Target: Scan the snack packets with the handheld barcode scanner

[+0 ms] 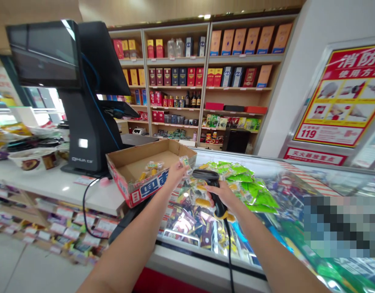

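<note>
My right hand is wrapped round the grip of a black and yellow barcode scanner, its cord hanging down over the counter front. Close by, my left hand pinches a small clear snack packet near the scanner's head. Just left of that hand stands an open cardboard box with a few small yellow-wrapped packets inside. Beneath and beyond the scanner, more yellow snack packets lie on the glass. Bright green snack bags are heaped to the right of my right hand.
A glass-topped display counter full of goods stretches in front of me. The black register with its screen rises at left, beside paper bowls. Boxed bottles fill the back shelves. A black cable loops off the left counter.
</note>
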`<state>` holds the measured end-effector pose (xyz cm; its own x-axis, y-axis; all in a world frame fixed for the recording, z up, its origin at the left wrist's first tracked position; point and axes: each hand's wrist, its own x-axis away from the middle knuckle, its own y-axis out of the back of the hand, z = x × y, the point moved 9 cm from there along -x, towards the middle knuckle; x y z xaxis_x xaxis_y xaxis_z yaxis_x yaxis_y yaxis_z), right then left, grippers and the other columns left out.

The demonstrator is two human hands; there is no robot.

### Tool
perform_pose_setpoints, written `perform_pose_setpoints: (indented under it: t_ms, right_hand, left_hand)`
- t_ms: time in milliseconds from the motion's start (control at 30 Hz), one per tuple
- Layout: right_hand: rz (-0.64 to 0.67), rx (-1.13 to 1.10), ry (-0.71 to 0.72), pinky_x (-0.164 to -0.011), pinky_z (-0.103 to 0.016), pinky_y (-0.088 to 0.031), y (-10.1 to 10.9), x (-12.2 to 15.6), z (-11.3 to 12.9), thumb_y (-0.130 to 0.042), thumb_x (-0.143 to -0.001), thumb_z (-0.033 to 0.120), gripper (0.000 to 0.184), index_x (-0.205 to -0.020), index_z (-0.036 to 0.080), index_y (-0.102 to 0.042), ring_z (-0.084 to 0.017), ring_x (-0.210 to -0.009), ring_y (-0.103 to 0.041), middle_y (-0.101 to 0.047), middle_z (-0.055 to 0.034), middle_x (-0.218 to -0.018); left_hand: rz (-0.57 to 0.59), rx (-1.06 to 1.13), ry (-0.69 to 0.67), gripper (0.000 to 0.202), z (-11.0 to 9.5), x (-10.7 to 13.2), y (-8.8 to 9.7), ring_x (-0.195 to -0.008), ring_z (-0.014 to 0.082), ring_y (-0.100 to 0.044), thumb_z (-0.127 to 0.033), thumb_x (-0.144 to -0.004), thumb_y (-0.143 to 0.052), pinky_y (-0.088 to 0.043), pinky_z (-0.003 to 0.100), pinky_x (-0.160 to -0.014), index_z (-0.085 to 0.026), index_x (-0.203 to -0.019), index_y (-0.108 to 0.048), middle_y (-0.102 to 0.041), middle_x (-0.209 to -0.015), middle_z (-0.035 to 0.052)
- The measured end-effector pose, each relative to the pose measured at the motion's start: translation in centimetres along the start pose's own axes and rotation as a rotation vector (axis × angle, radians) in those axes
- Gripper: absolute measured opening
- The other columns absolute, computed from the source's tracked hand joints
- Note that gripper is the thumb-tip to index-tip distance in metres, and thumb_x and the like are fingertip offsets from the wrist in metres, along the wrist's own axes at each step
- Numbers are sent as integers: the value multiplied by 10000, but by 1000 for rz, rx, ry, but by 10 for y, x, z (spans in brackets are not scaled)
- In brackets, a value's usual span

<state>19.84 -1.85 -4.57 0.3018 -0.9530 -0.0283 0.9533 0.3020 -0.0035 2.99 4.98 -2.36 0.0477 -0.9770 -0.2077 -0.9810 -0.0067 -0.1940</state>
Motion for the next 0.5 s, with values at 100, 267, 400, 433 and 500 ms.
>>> perform_pose_setpoints:
  t_ms: [100, 267, 400, 433, 500]
  right_hand:
    - [7, -31, 22, -361, -249, -461, -16, -8, 13, -719, -642, 419, 309, -705, 169, -548, -112, -360, -509, -563, 37, -483]
    - [87, 6, 91, -345, -235, -430, -59, -25, 45, -711, -659, 385, 272, -641, 178, -535, -114, -344, -511, -550, 31, -459]
    - [140, 7, 129, -336, -240, -435, -94, -37, 59, -720, -672, 379, 272, -606, 189, -538, -115, -342, -512, -545, 30, -461]
    - [151, 10, 139, -337, -238, -438, -102, -38, 60, -718, -675, 379, 275, -591, 188, -539, -116, -345, -516, -548, 27, -463]
    - [165, 4, 148, -337, -238, -446, -113, -39, 60, -717, -671, 378, 273, -580, 185, -546, -114, -345, -518, -554, 24, -466]
  left_hand:
    - [-83, -39, -109, 204, -32, -2, 20, -600, 161, -629, -260, -646, -688, -544, 295, -599, -152, -801, -612, -655, -648, -1]
    - [-399, -433, -315, 153, -92, 5, 87, -741, 220, -663, -289, -704, -647, -530, 309, -697, -145, -756, -639, -677, -688, 45]
    - [-638, -690, -387, 243, -125, 26, 129, -1083, 314, -621, -235, -775, -574, -457, 430, -970, -100, -955, -665, -689, -1063, 182]
    - [-698, -710, -419, 304, -132, 33, 135, -1208, 330, -549, -211, -779, -567, -400, 443, -1043, -85, -1043, -648, -622, -1221, 218]
    - [-771, -703, -496, 434, -140, 45, 138, -1390, 324, -351, -170, -782, -561, -283, 432, -1141, -76, -1205, -577, -405, -1463, 235]
